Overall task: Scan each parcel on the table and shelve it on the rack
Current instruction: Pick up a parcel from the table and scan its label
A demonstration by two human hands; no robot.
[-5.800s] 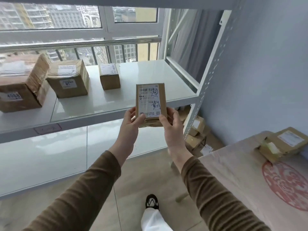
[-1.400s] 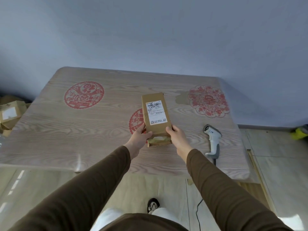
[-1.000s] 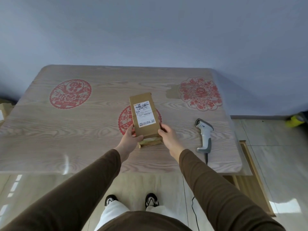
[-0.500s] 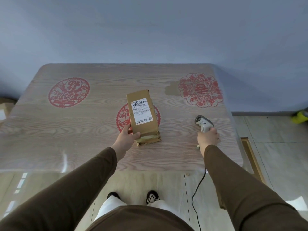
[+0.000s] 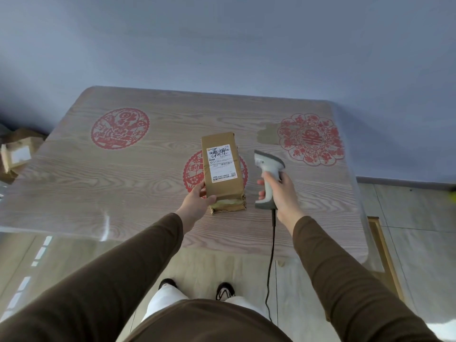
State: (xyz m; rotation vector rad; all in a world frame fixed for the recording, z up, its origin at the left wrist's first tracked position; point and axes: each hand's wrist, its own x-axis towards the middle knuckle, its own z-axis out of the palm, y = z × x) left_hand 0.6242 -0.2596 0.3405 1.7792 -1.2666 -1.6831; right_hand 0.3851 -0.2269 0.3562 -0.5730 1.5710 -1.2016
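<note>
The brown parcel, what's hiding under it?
Under the brown parcel lies the wooden table, with a round red paper-cut pattern peeking out on both sides. The pattern's middle is covered, so it can't be seen.

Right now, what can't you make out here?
- Label text on the parcel: too small, head view.
- Scanner trigger: hidden by the right hand.
- Boxes at the left: cut off by the edge.
- Rack: out of view.

L hand [image 5: 198,201] grips parcel [image 5: 223,169] near end, label up, on wood surface [image 5: 98,183]. R hand [image 5: 281,191] holds scanner [image 5: 267,166] just beside parcel, cable hanging.
</note>
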